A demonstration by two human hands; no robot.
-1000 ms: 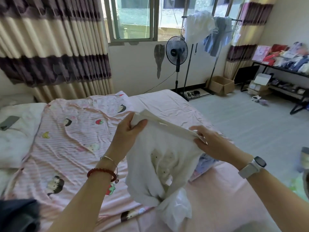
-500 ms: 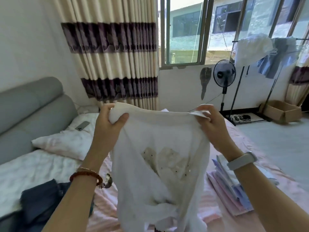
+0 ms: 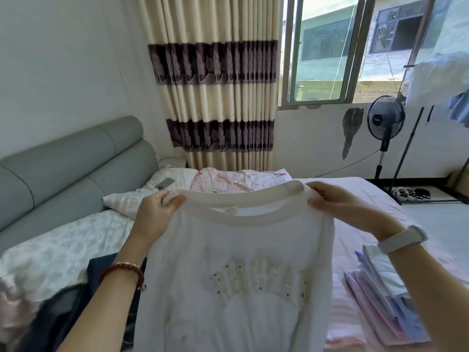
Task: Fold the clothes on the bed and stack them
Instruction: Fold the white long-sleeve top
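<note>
both hands hold a white shirt (image 3: 236, 283) up by its shoulders above the bed (image 3: 76, 240). the left hand (image 3: 158, 210) pinches 1 end of the ribbed collar, the right hand (image 3: 340, 204) the other. the shirt hangs flat and unfolded, with a pale studded print on the chest, perhaps lettering. a folded stack (image 3: 388, 298) lies on the bed right of the shirt, dark clothes (image 3: 63, 316) left of it.
</note>
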